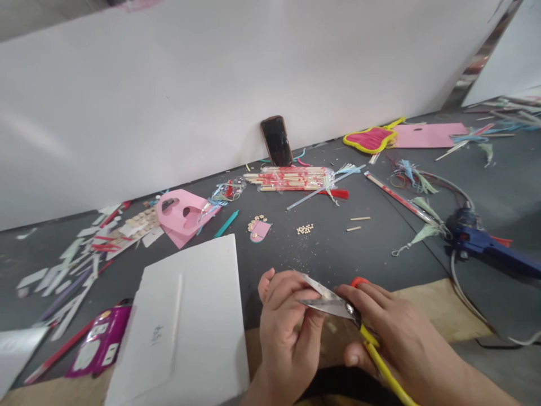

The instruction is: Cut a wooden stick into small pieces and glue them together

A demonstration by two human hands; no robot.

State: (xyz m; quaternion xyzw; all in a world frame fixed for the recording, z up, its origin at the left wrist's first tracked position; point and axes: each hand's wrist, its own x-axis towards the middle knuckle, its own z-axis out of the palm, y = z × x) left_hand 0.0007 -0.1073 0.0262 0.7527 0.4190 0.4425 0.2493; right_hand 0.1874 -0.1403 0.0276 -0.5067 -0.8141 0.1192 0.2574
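My right hand [380,327] grips a pair of scissors [332,307] with a yellow handle and some red at the other handle. The blades stand apart and point toward my left hand [287,327]. That hand is closed, its fingertips pinched close to the blades; whatever small piece it may hold is hidden. Just beyond lies a small pile of tiny pale cut bits [305,229]. Left of this pile is a little pink heart-shaped piece [260,230] with pale bits along its edge. Two short wooden sticks [359,219] lie to the right.
A white foam board [203,316] lies at left, near a purple pouch-like item [101,338] and a teal pen [227,223]. Bundled sticks [291,179] lie before a phone [276,141] leaning on the wall. A blue glue gun [486,248] with its cable is at right.
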